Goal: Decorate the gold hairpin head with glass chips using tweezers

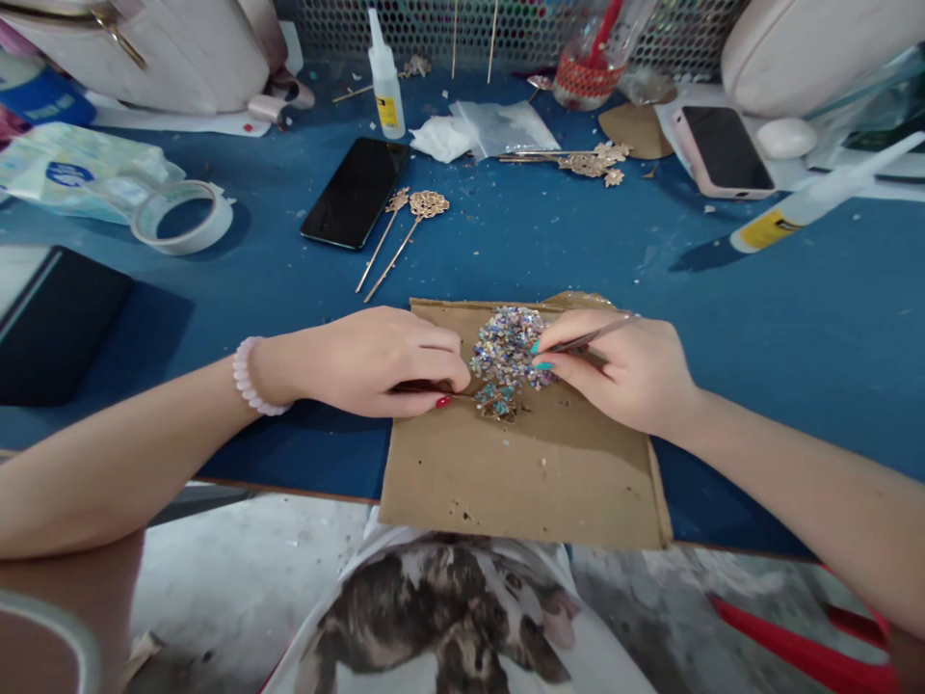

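Note:
A piece of cardboard (506, 482) lies at the table's front edge, with a heap of small shiny multicoloured beads (506, 337) on it. My left hand (390, 363) is closed on the thin stem of a metal hairpin; its ornamented head (497, 400), set with bluish pieces, rests just below the heap. My right hand (621, 371) pinches metal tweezers (596, 333) at the heap's right side. The tweezers' tips are hidden by the fingers, so whether they hold a bead cannot be seen.
On the blue table (541, 251) lie a black phone (356, 193), gold hairpins (429, 204), a tape roll (182, 217) and a dark box (62, 323). Glue bottles stand behind (388, 96) and at right (770, 229). Another phone (726, 149) lies at the back right.

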Demonstrator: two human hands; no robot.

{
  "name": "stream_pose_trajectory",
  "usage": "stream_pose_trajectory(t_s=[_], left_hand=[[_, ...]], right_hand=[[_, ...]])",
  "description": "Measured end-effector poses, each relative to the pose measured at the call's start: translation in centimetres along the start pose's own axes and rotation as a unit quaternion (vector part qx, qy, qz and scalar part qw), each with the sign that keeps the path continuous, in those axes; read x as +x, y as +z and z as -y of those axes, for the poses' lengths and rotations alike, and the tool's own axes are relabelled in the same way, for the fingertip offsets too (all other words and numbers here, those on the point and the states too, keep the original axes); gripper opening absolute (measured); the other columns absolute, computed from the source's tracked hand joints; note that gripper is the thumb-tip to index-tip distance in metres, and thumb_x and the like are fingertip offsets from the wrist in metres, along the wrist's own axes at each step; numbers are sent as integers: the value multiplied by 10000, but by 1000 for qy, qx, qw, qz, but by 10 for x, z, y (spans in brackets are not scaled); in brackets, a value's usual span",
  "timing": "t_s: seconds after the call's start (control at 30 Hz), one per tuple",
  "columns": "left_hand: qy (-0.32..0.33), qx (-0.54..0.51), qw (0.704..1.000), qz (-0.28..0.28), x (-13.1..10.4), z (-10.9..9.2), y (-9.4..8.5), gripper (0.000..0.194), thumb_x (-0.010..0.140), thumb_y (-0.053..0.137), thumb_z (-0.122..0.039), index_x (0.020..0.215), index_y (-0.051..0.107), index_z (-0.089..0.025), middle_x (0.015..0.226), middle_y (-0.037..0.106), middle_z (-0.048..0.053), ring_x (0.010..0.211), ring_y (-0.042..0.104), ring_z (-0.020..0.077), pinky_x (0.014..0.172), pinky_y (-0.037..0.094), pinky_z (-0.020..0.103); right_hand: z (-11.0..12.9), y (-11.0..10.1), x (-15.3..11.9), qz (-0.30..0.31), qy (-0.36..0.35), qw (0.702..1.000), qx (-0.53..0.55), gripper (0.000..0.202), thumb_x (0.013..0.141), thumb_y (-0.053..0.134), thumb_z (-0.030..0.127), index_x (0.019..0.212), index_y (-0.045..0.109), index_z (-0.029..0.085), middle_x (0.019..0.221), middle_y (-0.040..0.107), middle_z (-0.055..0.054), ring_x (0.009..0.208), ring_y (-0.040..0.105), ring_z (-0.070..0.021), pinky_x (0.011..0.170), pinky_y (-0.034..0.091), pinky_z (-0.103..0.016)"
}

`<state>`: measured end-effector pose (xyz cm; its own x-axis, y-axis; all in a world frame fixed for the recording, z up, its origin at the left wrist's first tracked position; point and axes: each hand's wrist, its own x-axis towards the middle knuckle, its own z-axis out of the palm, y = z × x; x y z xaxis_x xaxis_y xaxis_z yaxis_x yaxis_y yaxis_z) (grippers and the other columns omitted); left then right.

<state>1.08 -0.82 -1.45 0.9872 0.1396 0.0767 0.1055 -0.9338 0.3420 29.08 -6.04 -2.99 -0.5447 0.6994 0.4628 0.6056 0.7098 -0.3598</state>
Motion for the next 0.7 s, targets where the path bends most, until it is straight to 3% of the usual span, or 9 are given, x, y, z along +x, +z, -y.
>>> stream_pose_trajectory(t_s=[0.23,0.7], left_hand=[[-2,1,1000,1,0,0,0,109,1007,482,-223,1033,587,-214,912,637,27,756,579,146,677,391,280],[-5,-1,1000,7,1,-2,-2,120,1007,473,-216,1021,592,-209,895,622,17,744,564,142,673,385,273]], right_hand=[[1,0,2,-17,4,1000,-26,226,1029,544,316,886,687,216,779,765,13,668,722,-142,606,524,-253],[3,2,2,-18,1,999,-36,221,1027,548,265,871,699,227,810,776,26,732,740,-137,668,547,-240]])
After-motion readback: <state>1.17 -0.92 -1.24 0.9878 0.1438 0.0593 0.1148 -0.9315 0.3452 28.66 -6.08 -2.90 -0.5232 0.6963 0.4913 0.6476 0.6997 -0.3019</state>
